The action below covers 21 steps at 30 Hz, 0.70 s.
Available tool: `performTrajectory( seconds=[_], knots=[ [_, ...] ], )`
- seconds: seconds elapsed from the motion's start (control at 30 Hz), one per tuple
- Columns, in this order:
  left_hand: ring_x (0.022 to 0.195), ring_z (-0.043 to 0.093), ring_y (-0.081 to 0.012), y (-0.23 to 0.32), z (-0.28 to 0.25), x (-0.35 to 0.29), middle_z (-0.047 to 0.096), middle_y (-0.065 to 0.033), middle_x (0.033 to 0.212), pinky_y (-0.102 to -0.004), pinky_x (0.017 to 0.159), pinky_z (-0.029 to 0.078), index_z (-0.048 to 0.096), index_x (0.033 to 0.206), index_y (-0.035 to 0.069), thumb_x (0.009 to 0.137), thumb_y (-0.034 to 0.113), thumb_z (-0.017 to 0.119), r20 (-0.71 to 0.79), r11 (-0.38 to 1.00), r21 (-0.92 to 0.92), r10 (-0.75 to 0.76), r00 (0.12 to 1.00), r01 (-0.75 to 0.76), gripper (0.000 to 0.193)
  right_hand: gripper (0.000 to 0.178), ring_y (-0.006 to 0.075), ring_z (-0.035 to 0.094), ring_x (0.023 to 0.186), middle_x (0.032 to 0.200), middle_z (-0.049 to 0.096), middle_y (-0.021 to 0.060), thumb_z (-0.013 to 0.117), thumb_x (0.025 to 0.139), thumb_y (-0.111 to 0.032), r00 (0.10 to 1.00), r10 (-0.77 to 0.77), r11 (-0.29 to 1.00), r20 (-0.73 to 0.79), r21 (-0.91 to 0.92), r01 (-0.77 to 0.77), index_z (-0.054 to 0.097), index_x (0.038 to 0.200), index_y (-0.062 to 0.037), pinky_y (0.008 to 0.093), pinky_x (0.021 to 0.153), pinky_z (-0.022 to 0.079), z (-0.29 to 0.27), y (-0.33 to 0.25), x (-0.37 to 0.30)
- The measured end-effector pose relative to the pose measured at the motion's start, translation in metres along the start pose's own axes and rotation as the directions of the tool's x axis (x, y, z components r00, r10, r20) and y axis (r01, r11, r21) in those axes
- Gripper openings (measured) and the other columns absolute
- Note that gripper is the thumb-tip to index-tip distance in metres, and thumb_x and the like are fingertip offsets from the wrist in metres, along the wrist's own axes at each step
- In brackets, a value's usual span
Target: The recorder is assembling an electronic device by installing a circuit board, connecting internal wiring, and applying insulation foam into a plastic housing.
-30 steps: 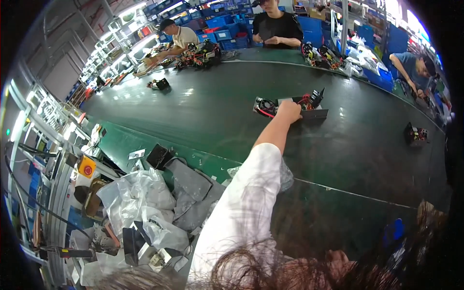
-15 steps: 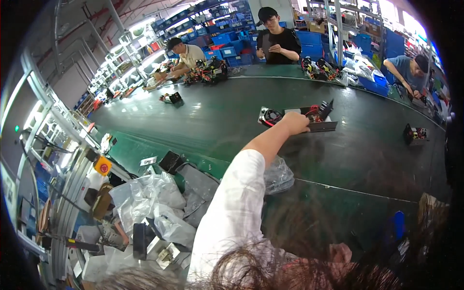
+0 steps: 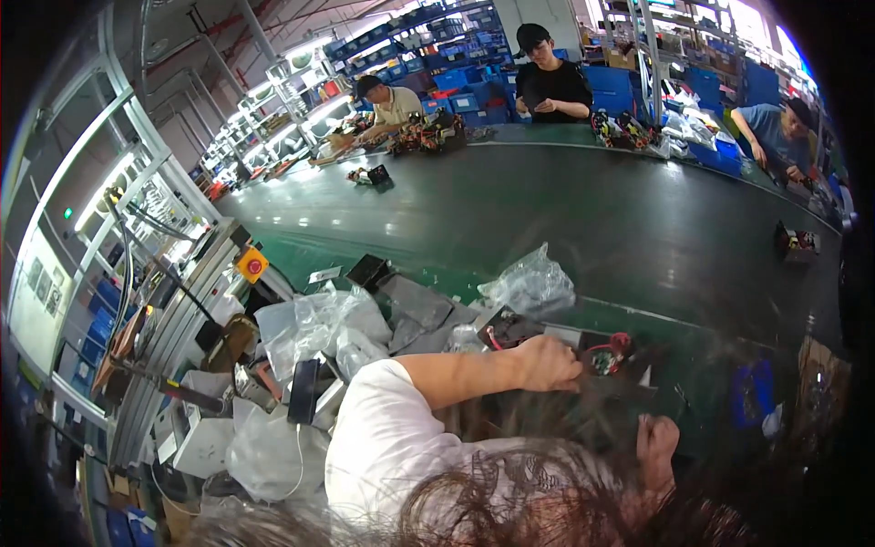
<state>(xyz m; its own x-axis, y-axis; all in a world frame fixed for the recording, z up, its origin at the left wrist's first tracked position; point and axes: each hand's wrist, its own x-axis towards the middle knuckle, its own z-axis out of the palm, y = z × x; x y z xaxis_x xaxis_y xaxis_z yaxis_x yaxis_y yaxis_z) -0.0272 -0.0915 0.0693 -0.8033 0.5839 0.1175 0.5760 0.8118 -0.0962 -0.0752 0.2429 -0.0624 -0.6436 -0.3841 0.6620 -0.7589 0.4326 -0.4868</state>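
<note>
An open-cased power supply unit lies low over the green bench, its black fan [image 3: 516,330] at the left end and red wires over a circuit board [image 3: 609,356] at the right. My left hand [image 3: 550,363] reaches across from the left and is closed on the unit's near side wall. Close by on the right, my right hand [image 3: 658,439] is raised with curled fingers, apart from the unit; whatever it may hold is hidden. Strands of hair blur the lower part of the view. Just beyond the unit sits a clear plastic bag [image 3: 530,283].
Plastic bags [image 3: 314,324] and metal casings crowd the left. A red stop button on a yellow box [image 3: 252,265] stands beside them. Other units [image 3: 368,176] [image 3: 797,242] rest on the dark conveyor belt [image 3: 547,196]. A blue tray [image 3: 753,392] is at right. Several co-workers sit across.
My left hand has drawn the power supply unit off the belt toward me onto the bench. My right hand has risen a little. The view has shifted to the left.
</note>
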Motion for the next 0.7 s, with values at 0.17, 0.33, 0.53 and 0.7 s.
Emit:
performTrajectory(
  seconds=[0.17, 0.33, 0.53, 0.7],
  knots=[
    [0.069, 0.068, -0.0323, 0.039, 0.022, -0.031, 0.068, -0.0115, 0.076, -0.0475, 0.060, 0.053, 0.062, 0.081, 0.008, 0.091, 0.047, 0.062, 0.117, 0.987, -0.106, -0.105, 0.988, 0.117, 0.041, 0.008, 0.0411, 0.061, 0.072, 0.078, 0.065, 0.0185, 0.072, 0.075, -0.008, 0.985, 0.153, 0.987, -0.074, 0.059, -0.148, 0.066, 0.079, -0.0027, 0.0472, 0.064, 0.049, 0.009, 0.032, -0.023],
    [0.070, 0.067, -0.0294, 0.053, 0.051, -0.031, 0.064, -0.0085, 0.074, -0.0429, 0.061, 0.053, 0.061, 0.081, 0.009, 0.091, 0.047, 0.063, -0.036, 0.997, -0.049, -0.068, 0.997, 0.066, 0.039, 0.012, 0.0370, 0.065, 0.076, 0.084, 0.068, 0.0196, 0.068, 0.081, -0.005, 0.931, 0.343, 0.935, -0.128, 0.147, -0.324, 0.069, 0.091, 0.0009, 0.0424, 0.070, 0.051, 0.007, 0.048, -0.029],
    [0.069, 0.065, -0.0281, 0.083, 0.030, -0.024, 0.061, -0.0076, 0.073, -0.0415, 0.061, 0.051, 0.056, 0.075, 0.010, 0.088, 0.040, 0.069, -0.261, 0.983, -0.124, -0.161, 0.952, 0.133, 0.035, 0.012, 0.0302, 0.063, 0.072, 0.081, 0.066, 0.0190, 0.063, 0.086, -0.005, 0.871, 0.476, 0.871, -0.126, 0.209, -0.445, 0.067, 0.092, 0.0041, 0.0403, 0.068, 0.050, -0.004, 0.039, -0.023],
    [0.064, 0.052, -0.0297, 0.066, 0.018, -0.088, 0.053, -0.0060, 0.072, -0.0430, 0.054, 0.039, 0.047, 0.059, 0.014, 0.061, 0.014, 0.078, -0.731, 0.997, -0.028, -0.074, 0.678, 0.079, 0.031, 0.014, 0.0175, 0.056, 0.074, 0.082, 0.060, 0.0075, 0.066, 0.096, -0.006, 0.792, 0.498, 0.865, -0.353, 0.145, -0.480, 0.060, 0.086, 0.0015, 0.0353, 0.070, 0.048, -0.029, -0.001, -0.027]
  ],
)
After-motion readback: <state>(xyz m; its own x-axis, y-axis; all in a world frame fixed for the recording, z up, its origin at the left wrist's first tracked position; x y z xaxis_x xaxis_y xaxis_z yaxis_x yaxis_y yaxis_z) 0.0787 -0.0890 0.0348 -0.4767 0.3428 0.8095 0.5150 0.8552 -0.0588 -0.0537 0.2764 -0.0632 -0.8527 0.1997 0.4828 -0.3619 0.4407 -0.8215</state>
